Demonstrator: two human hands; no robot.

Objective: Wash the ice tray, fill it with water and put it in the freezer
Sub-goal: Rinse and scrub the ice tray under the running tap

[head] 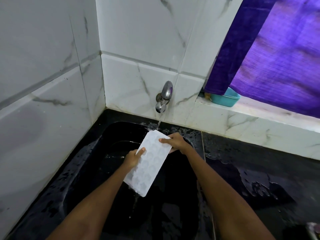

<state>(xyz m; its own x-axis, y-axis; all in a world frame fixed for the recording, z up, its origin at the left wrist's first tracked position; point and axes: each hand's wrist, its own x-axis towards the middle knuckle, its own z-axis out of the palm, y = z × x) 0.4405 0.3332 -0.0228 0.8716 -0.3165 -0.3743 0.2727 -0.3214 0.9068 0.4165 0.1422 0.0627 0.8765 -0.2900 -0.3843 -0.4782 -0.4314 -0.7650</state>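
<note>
Both hands hold the white ice tray (150, 161) tilted over the black sink (121, 132), its far end up under the tap (164, 97). Water runs from the spout onto that top edge. The left hand (133, 157) has its grip clamped on the tray's left long edge, thumb lying across the face; the right hand (176, 142) is clamped on the right edge near the top, thumb on the face (the fingers of both are hidden behind the tray). The sink's depth is too dark to read. The wet black bench (251, 161) spreads right. A teal tub (225, 98) on the sill is half covered by a purple curtain (277, 58).
</note>
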